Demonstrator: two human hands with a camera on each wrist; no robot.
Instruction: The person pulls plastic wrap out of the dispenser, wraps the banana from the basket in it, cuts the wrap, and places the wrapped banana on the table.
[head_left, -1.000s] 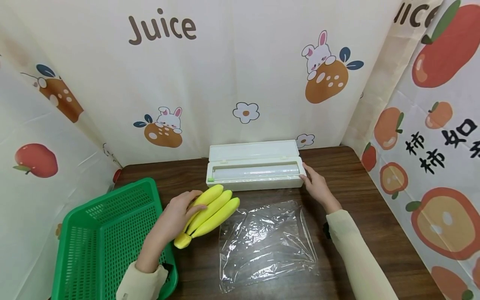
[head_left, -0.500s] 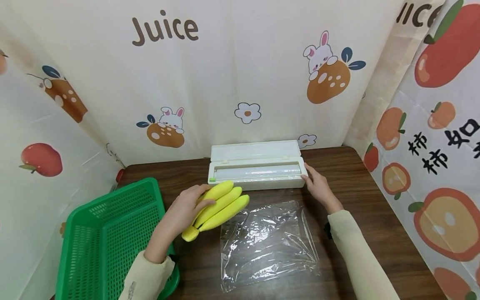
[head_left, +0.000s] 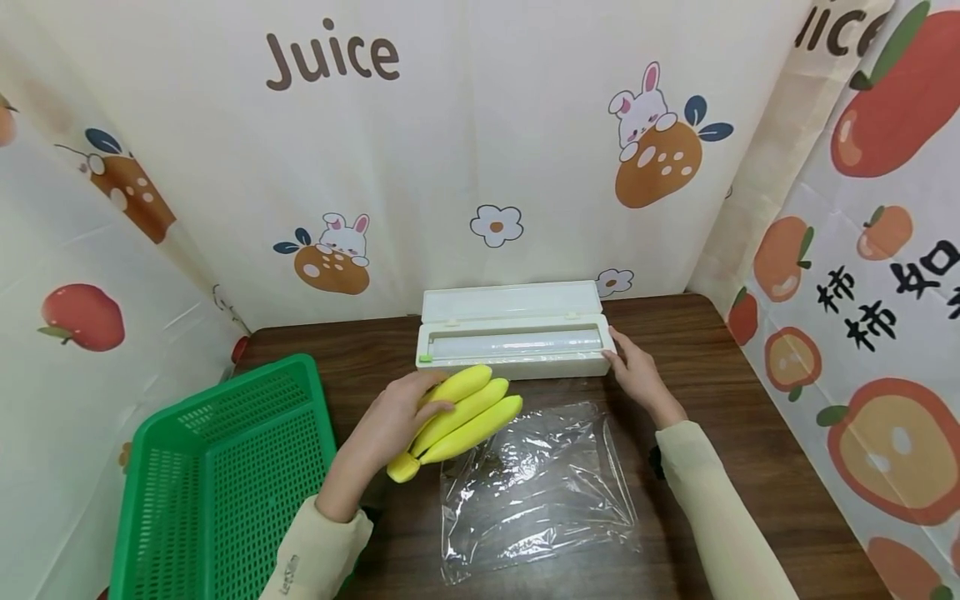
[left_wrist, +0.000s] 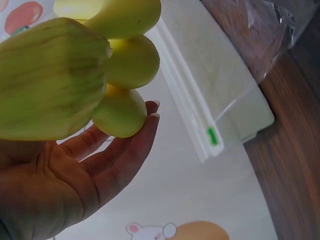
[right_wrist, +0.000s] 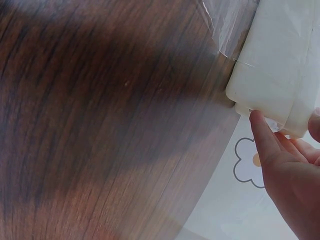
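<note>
My left hand [head_left: 396, 421] holds a bunch of yellow bananas [head_left: 467, 417], thumb across them and fingers along the far side. They hang over the left edge of a clear plastic film sheet [head_left: 532, 492] on the table. In the left wrist view the bananas [left_wrist: 127, 62] come close to the camera, their stem end largest. At the back stands a white cling film dispenser [head_left: 517, 367], lid raised, a film roll [head_left: 517, 343] inside. My right hand [head_left: 636, 377] grips its right end, thumb at the front corner; the right wrist view shows the fingers against the dispenser [right_wrist: 270, 65].
A green plastic basket [head_left: 318, 400] stands at the left, beside my left forearm. The dark wooden table [head_left: 720, 467] ends at a printed curtain [head_left: 450, 150] behind the dispenser. Another printed sheet [head_left: 862, 333] closes off the right side.
My left hand has carried the bananas to the right, away from the basket and over the edge of the film sheet. The right hand stays at the dispenser's end.
</note>
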